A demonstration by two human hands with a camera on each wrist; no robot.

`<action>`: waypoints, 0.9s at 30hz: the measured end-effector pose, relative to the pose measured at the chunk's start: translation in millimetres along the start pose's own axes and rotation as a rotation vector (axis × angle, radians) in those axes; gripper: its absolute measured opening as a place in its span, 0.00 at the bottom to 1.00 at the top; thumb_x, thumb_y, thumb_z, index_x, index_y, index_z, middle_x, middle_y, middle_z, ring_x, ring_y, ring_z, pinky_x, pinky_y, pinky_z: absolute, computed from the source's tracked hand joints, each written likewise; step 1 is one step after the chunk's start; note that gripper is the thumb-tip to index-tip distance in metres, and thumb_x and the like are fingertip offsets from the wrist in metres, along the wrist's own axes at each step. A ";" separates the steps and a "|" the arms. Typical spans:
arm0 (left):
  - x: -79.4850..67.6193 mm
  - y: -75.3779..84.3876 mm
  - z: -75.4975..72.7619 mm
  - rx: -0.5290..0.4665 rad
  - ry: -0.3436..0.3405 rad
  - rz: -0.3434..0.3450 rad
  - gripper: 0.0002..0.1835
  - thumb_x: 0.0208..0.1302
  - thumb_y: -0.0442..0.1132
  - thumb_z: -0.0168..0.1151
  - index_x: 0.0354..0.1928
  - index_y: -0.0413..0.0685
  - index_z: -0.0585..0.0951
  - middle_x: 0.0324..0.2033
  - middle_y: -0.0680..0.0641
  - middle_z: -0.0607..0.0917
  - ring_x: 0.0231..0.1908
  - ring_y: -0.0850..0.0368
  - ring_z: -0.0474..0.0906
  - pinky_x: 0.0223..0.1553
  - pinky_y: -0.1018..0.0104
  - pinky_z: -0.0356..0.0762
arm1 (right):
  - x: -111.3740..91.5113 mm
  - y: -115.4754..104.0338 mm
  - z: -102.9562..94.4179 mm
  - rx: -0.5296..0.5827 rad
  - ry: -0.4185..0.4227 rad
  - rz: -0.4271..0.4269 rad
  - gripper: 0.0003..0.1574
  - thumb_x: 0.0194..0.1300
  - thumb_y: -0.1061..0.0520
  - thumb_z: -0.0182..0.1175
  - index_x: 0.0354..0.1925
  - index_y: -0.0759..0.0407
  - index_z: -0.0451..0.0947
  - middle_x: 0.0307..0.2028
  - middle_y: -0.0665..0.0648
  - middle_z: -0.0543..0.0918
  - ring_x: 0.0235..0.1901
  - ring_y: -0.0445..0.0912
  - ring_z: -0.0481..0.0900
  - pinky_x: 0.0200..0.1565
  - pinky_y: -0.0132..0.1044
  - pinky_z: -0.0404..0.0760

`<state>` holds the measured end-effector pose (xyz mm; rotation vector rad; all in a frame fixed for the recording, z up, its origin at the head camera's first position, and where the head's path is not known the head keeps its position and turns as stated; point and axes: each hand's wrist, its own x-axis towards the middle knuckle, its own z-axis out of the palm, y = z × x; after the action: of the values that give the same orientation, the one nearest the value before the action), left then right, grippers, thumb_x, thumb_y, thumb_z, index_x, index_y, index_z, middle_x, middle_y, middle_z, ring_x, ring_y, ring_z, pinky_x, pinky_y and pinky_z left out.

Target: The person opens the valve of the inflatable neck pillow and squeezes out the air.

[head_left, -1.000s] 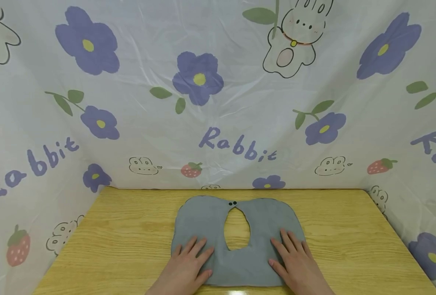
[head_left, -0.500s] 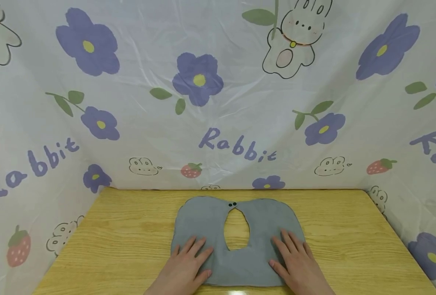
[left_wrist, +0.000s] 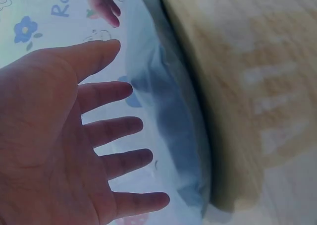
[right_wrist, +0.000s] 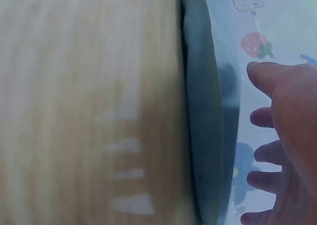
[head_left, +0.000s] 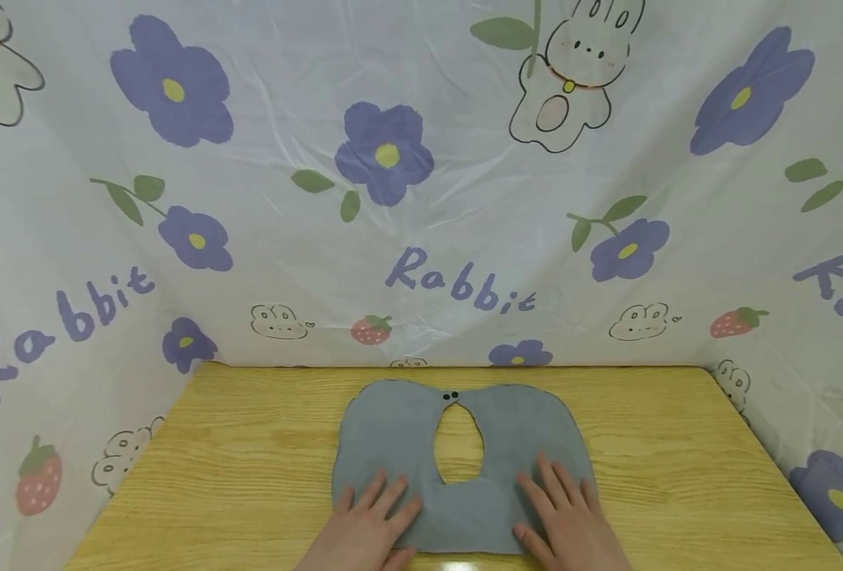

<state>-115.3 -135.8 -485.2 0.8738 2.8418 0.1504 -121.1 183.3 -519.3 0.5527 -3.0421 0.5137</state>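
A grey padded cloth collar (head_left: 464,515) lies flat on the wooden table, with a teardrop-shaped opening in its middle. Two black snaps (head_left: 450,396) sit close together at its far edge, above the opening. My left hand (head_left: 364,531) is over the collar's near left corner, fingers straight and spread. Over the near right corner is my right hand (head_left: 571,519), also with spread fingers. Both wrist views show a gap between the fingers and the collar's puffy side edge, so the left palm (left_wrist: 44,131) and the right hand are raised above it. Neither holds anything.
The wooden table (head_left: 250,444) extends to both sides of the collar. White fabric (head_left: 285,262) printed with flowers, rabbits and strawberries hangs behind the table and along its left and right sides.
Both hands, which rested on the collar before, have lifted off it and shifted slightly inward and nearer the person. The collar has stayed in place.
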 end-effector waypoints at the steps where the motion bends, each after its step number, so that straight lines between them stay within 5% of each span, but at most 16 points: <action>1: 0.2 0.4 0.8 -0.003 -0.006 -0.001 0.28 0.73 0.60 0.58 0.70 0.59 0.77 0.70 0.45 0.73 0.68 0.35 0.68 0.54 0.32 0.75 | -0.9 0.1 1.7 0.005 -0.004 -0.002 0.38 0.73 0.35 0.58 0.70 0.55 0.74 0.74 0.67 0.66 0.71 0.67 0.64 0.64 0.73 0.61; 7: 0.7 0.6 7.3 0.040 0.024 0.009 0.24 0.73 0.52 0.62 0.68 0.60 0.78 0.68 0.46 0.74 0.66 0.38 0.70 0.51 0.35 0.77 | -3.8 3.8 12.4 -0.017 -0.036 -0.005 0.37 0.73 0.33 0.56 0.67 0.55 0.76 0.71 0.66 0.69 0.70 0.66 0.65 0.63 0.74 0.61; 18: 1.1 -1.0 16.0 0.011 0.019 0.001 0.28 0.69 0.54 0.65 0.69 0.61 0.77 0.68 0.46 0.74 0.66 0.38 0.70 0.53 0.33 0.76 | -3.4 5.8 16.4 -0.068 -0.052 0.006 0.37 0.72 0.32 0.57 0.66 0.54 0.77 0.70 0.65 0.71 0.70 0.64 0.65 0.62 0.76 0.59; 24: 2.2 -1.7 16.7 0.017 0.009 -0.012 0.26 0.71 0.48 0.65 0.69 0.62 0.77 0.68 0.47 0.74 0.66 0.38 0.70 0.53 0.33 0.76 | -3.1 5.6 16.7 -0.070 -0.052 0.012 0.37 0.72 0.32 0.58 0.66 0.53 0.77 0.70 0.65 0.71 0.71 0.64 0.65 0.62 0.77 0.58; 27: 4.1 0.3 13.9 0.051 0.048 -0.002 0.26 0.69 0.47 0.67 0.68 0.61 0.78 0.66 0.47 0.75 0.65 0.40 0.71 0.52 0.37 0.78 | -2.4 5.9 14.9 -0.072 -0.050 0.013 0.37 0.71 0.33 0.59 0.67 0.53 0.76 0.71 0.65 0.70 0.71 0.64 0.65 0.62 0.77 0.57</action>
<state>-115.8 -132.5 -499.3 0.8888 2.9032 0.1006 -120.1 184.5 -535.5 0.5516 -3.0992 0.3942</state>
